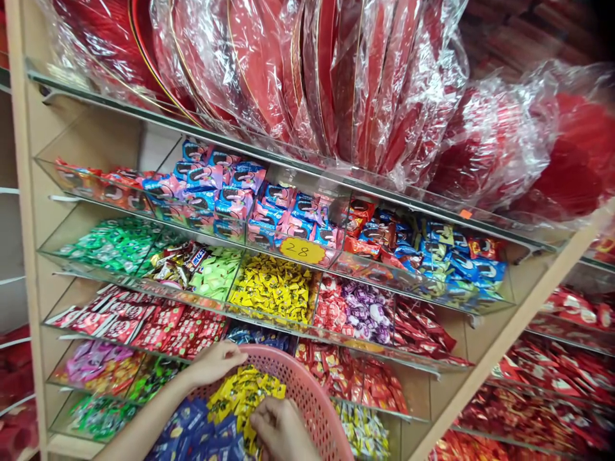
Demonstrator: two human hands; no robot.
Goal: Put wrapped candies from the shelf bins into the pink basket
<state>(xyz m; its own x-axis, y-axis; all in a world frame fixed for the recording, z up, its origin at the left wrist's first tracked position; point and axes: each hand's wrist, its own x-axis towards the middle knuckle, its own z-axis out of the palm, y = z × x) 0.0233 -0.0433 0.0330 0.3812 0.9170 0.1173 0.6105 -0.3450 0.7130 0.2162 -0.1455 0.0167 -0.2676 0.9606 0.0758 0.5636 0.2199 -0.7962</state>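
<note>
A pink plastic basket (307, 390) sits at the bottom centre, filled with yellow wrapped candies (243, 394) and blue wrapped candies (192, 429). My left hand (216, 362) grips the basket's far rim, fingers curled over it. My right hand (278, 429) rests among the yellow candies inside the basket, its fingers curled and pinching at the wrappers. Straight ahead, a clear acrylic bin holds more yellow candies (273, 288) below a yellow price tag (302, 250) reading 28.
A tiered wooden rack (504, 333) of clear bins holds blue, green, red, purple and mixed sweets. Red trays wrapped in plastic (298, 70) are stacked on the top shelf. More red packets fill shelves at the right (552, 384).
</note>
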